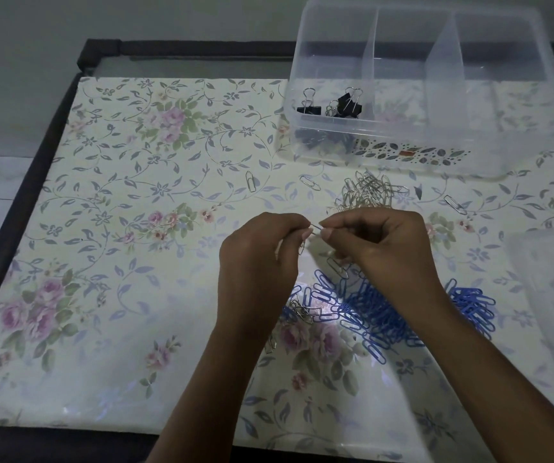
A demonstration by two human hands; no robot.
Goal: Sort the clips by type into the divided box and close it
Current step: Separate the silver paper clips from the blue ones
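Head view: left hand [262,252] and right hand [382,248] both pinch one silver wire paperclip [315,228] above blue plastic-coated paperclips [372,309].

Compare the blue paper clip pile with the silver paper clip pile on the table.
The blue pile is blue-coated; the silver pile is bare metal. The blue pile lies nearer the person, the silver pile nearer the divided box. The blue pile spreads wider; the silver pile is tighter. Both lie loose on the tablecloth.
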